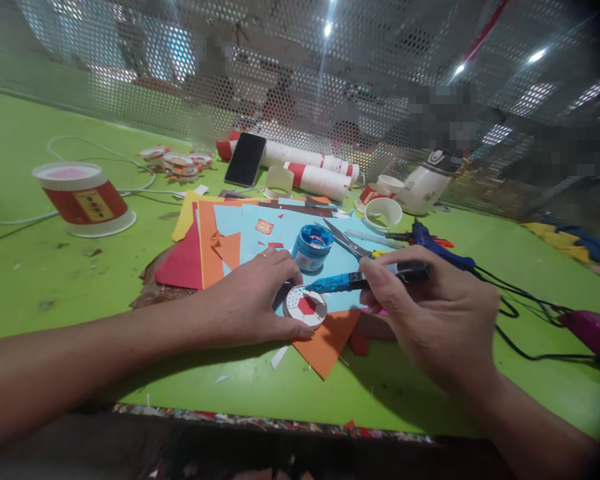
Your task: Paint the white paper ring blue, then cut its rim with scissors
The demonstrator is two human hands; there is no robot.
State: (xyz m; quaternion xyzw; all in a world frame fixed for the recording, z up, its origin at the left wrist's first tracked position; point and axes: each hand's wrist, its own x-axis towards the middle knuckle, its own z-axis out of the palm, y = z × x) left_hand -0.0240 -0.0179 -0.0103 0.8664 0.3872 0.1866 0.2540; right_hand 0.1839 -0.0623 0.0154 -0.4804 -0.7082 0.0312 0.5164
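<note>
Right hand point(435, 313), head view: I see it wrapped around a marker point(347, 281), whose blue-coated tip lies at the far edge of a white disc point(307, 306); whether they touch, I cannot tell. The left hand point(247, 293) holds this disc between thumb and fingers, near an uncapped blue jar point(312, 259).

A bright green table point(20, 280) carries a spread of overlapping coloured paper sheets point(207, 247) across its middle, with a white paper strip point(279, 358) near the front edge; a red-and-white paper cup point(73, 208) stands at the left, close to a white cable point(143, 191). Small round paper pieces point(177, 163) sit towards the back; a blue glue gun point(437, 248) and a magenta device point(593, 331) lie at the right.
</note>
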